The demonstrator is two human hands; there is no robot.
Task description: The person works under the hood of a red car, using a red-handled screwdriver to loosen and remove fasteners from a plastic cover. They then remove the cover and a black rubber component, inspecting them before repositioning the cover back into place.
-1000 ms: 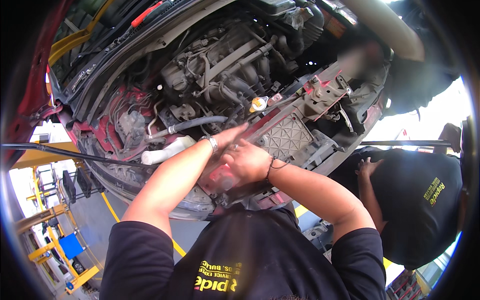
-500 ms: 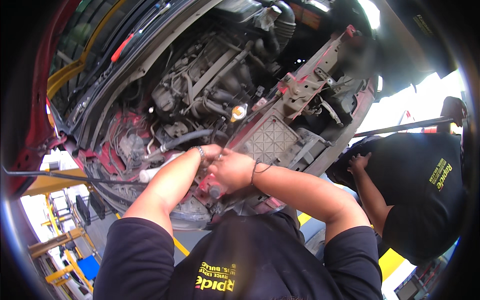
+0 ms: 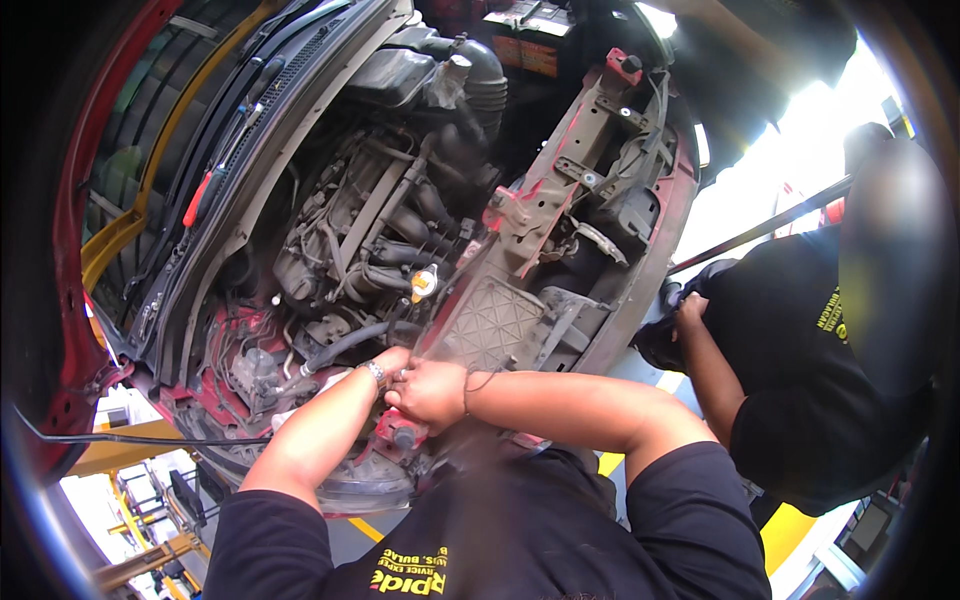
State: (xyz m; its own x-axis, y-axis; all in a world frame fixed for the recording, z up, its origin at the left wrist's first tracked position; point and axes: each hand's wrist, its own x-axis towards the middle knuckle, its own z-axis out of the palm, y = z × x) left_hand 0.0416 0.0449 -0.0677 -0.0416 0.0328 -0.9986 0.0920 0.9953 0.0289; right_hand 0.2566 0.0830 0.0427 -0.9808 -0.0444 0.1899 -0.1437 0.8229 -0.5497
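Both my hands meet at the near corner of an open car engine bay, beside the red-painted front frame. My left hand (image 3: pixel 396 359), with a metal watch on its wrist, reaches down by a black hose (image 3: pixel 350 345); its fingers are mostly hidden. Against it lies my right hand (image 3: pixel 432 391), fingers curled and closed, a ring on one finger and a dark cord round the wrist. What they grip is out of sight under the hands. Just below the right hand sits a red bracket with a dark round knob (image 3: pixel 404 437). A yellow-topped cap (image 3: pixel 424 284) stands beyond the hands.
The engine (image 3: pixel 370 215) fills the bay's middle. A ribbed panel (image 3: pixel 487 322) and the front crossmember (image 3: pixel 545 215) lie to the right. A red-handled tool (image 3: pixel 199 198) rests along the windscreen base. At the right, a co-worker in a black shirt (image 3: pixel 800 350) leans close by the bumper.
The view has shifted, so the engine bay sits further left and lower. My hands stay together at the same corner. The co-worker's hand by the bumper has changed its pose slightly.
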